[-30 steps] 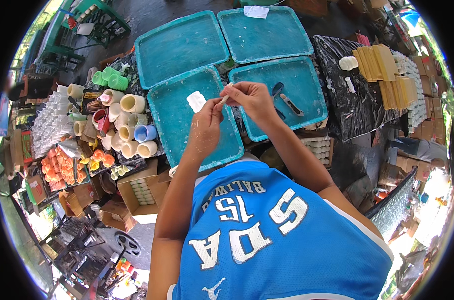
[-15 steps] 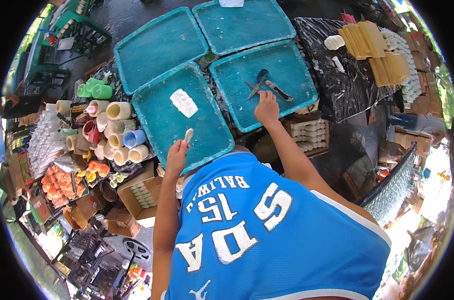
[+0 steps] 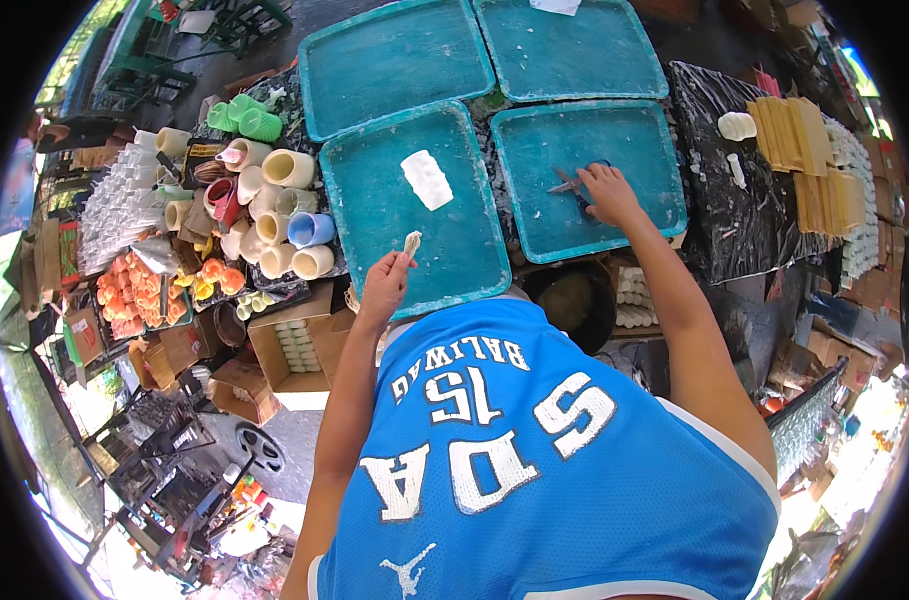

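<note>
My left hand (image 3: 385, 286) pinches a small cream-coloured piece (image 3: 412, 244), narrow and upright, above the near edge of the left teal tray (image 3: 375, 270). Further in on that tray lies a white ridged slab (image 3: 428, 180). My right hand (image 3: 609, 194) is over the right teal tray (image 3: 550, 235), its fingers curled around the handle end of a pair of scissors (image 3: 565, 182). The scissors' blades stick out leftward, slightly apart. Most of the handle is hidden under my fingers, and so is the cutter knife seen earlier.
Two more teal trays (image 3: 395, 65) adjoin at the back. To the left stand cream cups (image 3: 290, 168), a blue cup (image 3: 311, 229) and green cups (image 3: 260, 124). On the right, black plastic sheeting (image 3: 720, 215) carries a white roll (image 3: 737, 126) and yellow sheets (image 3: 790, 135).
My right hand has moved from beside the tools onto the scissors, which have turned and shifted. My left hand still holds the cream piece. The whole view has shifted.
</note>
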`<state>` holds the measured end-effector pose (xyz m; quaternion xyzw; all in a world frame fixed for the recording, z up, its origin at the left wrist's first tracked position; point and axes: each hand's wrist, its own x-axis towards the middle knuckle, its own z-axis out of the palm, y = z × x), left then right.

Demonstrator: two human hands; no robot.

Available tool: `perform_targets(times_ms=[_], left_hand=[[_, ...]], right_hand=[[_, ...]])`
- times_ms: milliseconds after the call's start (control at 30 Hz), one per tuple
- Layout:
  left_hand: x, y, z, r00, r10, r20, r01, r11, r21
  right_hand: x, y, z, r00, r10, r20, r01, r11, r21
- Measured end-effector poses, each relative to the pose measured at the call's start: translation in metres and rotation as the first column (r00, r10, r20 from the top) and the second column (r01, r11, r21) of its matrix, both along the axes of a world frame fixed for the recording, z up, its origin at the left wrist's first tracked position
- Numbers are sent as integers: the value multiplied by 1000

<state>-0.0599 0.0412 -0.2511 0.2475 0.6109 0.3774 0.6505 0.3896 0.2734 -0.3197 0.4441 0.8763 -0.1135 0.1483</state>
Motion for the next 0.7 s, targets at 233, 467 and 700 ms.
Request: perform_targets(times_ms=[233,467,700], left_hand=[[7,-2,4,979,157,132,-147,986,-81],[20,4,-4,987,159,32,-156,984,-90],[33,11,-19,944,82,-320,-66,996,61]], right_hand=[[-3,-1,-23,967,113,-227,-84,987,133],[-42,-28,-1,979,-190,-71,188,982,-29],[-123,-118,85,369,-927,-66,-465,-123,-877]])
